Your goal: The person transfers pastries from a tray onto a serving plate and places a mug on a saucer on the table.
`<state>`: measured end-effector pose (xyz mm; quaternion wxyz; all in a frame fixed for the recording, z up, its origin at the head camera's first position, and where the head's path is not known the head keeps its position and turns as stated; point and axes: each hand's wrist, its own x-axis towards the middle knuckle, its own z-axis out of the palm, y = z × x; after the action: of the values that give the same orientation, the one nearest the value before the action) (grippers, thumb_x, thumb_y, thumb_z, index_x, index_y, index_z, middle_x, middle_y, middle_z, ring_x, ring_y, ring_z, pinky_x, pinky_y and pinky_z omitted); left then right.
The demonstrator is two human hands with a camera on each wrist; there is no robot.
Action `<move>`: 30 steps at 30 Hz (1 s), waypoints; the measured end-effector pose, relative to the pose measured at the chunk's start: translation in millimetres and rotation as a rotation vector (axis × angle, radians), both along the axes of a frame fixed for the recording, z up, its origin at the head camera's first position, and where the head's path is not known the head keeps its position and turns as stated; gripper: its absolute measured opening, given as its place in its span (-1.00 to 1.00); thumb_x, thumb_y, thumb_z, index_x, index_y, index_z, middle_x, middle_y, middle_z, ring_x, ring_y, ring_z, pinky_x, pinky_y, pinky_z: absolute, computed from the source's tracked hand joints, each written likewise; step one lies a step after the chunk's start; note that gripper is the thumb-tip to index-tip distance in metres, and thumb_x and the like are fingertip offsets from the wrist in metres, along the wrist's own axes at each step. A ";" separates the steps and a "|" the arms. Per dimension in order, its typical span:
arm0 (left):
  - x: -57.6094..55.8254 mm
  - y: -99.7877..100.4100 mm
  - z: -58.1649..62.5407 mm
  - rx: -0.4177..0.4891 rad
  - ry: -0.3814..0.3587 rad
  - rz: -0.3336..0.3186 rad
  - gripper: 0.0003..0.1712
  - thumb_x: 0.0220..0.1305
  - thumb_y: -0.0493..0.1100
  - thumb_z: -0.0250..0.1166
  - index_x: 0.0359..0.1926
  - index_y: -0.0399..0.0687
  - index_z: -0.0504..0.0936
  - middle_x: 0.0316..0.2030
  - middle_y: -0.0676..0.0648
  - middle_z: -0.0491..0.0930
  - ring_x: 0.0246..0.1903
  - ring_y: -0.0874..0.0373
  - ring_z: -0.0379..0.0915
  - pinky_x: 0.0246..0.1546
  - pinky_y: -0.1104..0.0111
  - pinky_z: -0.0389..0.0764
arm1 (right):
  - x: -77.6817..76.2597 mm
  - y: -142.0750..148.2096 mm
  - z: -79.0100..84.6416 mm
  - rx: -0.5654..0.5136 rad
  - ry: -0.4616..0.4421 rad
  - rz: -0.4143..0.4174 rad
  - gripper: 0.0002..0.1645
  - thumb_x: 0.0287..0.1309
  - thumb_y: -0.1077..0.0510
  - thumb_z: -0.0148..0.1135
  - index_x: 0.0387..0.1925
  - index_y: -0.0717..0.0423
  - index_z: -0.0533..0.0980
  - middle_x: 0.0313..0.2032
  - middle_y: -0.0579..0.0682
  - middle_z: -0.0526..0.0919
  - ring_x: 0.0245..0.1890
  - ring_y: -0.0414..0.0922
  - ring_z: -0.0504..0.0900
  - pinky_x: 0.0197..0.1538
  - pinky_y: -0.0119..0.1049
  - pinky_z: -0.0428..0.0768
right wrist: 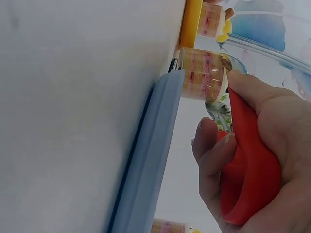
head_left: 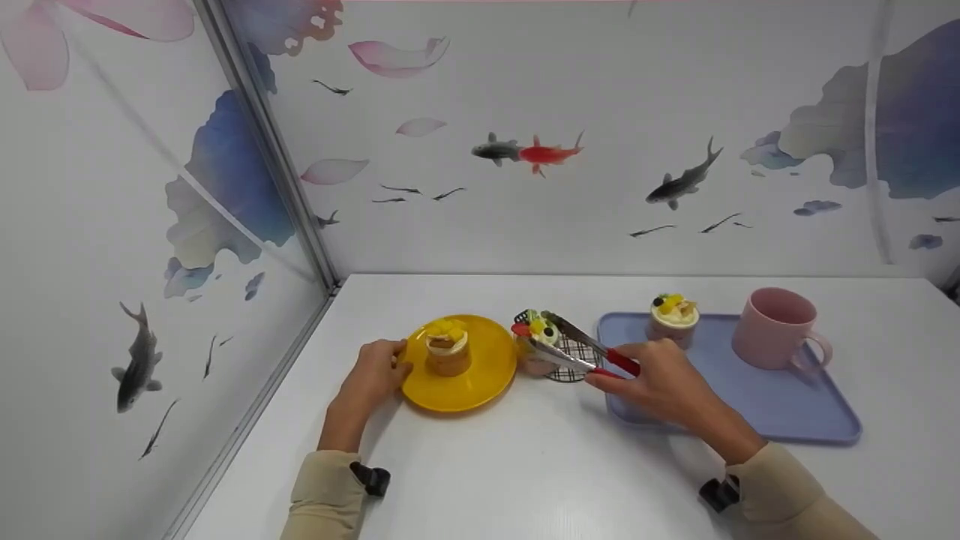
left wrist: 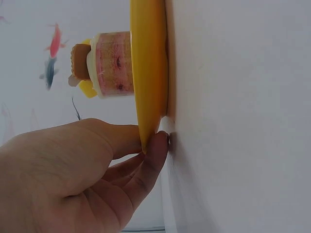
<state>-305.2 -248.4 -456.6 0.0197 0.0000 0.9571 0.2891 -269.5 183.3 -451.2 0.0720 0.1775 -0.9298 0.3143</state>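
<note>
With thumb and fingers, my left hand (head_left: 375,375) pinches the left rim of a yellow plate (head_left: 491,375); the left wrist view shows the grip from the side. On the plate stands a small layered dessert cup (head_left: 448,362) topped with yellow fruit pieces and a biscuit. My right hand (head_left: 664,382) grips metal tongs with red handles (head_left: 624,361). Their tips lie around the upper part of a second dessert cup (right wrist: 201,73), topped with fruit. That cup is upright beside the plate's right edge, by a black wire grid (head_left: 576,369). Whether it touches the grid is unclear.
A blue-lavender tray (head_left: 750,412) lies on the right of the white table (head_left: 495,480). It carries a third dessert cup (head_left: 673,330) and a pink mug (head_left: 771,334). Printed wall panels (head_left: 465,232) stand behind and to the left.
</note>
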 end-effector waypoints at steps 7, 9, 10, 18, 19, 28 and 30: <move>-0.8 -0.8 0.1 0.014 0.009 -0.004 -0.40 0.53 -0.29 0.34 0.51 -0.34 0.47 0.36 -0.31 0.62 0.27 -0.12 0.61 0.40 0.02 0.64 | 0.1 1.1 0.1 -0.019 0.006 -0.013 -0.32 0.17 -0.34 0.58 0.01 0.14 0.82 -0.46 -0.12 0.73 -0.48 -0.17 0.52 -0.53 -0.42 0.42; -0.9 -1.3 0.5 0.018 0.011 -0.007 -0.40 0.54 -0.29 0.33 0.51 -0.34 0.47 0.36 -0.30 0.62 0.26 -0.11 0.61 0.39 0.02 0.65 | 0.2 0.8 0.9 -0.028 0.008 -0.021 -0.31 0.17 -0.35 0.58 0.00 0.14 0.82 -0.45 -0.10 0.73 -0.48 -0.17 0.53 -0.54 -0.42 0.42; -0.8 -1.4 0.9 0.021 0.011 -0.006 -0.40 0.54 -0.28 0.33 0.51 -0.33 0.47 0.36 -0.30 0.62 0.25 -0.10 0.61 0.39 0.02 0.64 | 0.1 0.5 1.3 -0.032 0.010 -0.023 -0.32 0.17 -0.34 0.58 0.00 0.15 0.82 -0.43 -0.09 0.75 -0.47 -0.16 0.54 -0.53 -0.42 0.43; 0.4 -2.4 0.2 0.014 0.013 0.004 -0.40 0.54 -0.27 0.34 0.50 -0.32 0.48 0.36 -0.30 0.62 0.24 -0.09 0.61 0.39 0.04 0.66 | -1.0 -8.4 1.7 -0.050 0.016 -0.014 -0.38 0.18 -0.30 0.59 -0.01 0.11 0.82 -0.40 -0.10 0.75 -0.47 -0.18 0.56 -0.54 -0.44 0.47; 0.4 -2.3 -0.1 0.014 0.013 0.004 -0.40 0.54 -0.27 0.34 0.50 -0.33 0.47 0.37 -0.31 0.61 0.24 -0.09 0.61 0.38 0.04 0.66 | -1.3 -9.7 1.4 -0.051 0.017 -0.010 -0.39 0.18 -0.30 0.59 -0.02 0.10 0.82 -0.41 -0.10 0.74 -0.48 -0.18 0.55 -0.56 -0.44 0.44; 0.3 -3.1 -1.5 0.013 0.032 -0.026 -0.44 0.53 -0.32 0.32 0.47 -0.34 0.52 0.34 -0.31 0.64 0.27 -0.12 0.62 0.38 0.02 0.66 | -3.9 -26.8 0.0 -0.068 0.030 0.007 -0.28 0.16 -0.37 0.58 0.00 0.16 0.81 -0.34 -0.08 0.79 -0.44 -0.19 0.57 -0.50 -0.44 0.50; -0.2 -3.4 -1.7 0.001 0.050 -0.039 -0.46 0.52 -0.33 0.32 0.45 -0.36 0.54 0.32 -0.32 0.65 0.26 -0.11 0.62 0.36 0.02 0.67 | -5.5 -32.2 -0.3 -0.072 0.023 0.019 -0.30 0.16 -0.36 0.58 0.00 0.14 0.81 -0.35 -0.09 0.79 -0.45 -0.19 0.57 -0.51 -0.43 0.49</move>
<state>-305.4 -251.8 -458.3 0.0013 0.0259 0.9569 0.2893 -275.0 151.1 -451.5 0.0860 0.1874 -0.9153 0.3461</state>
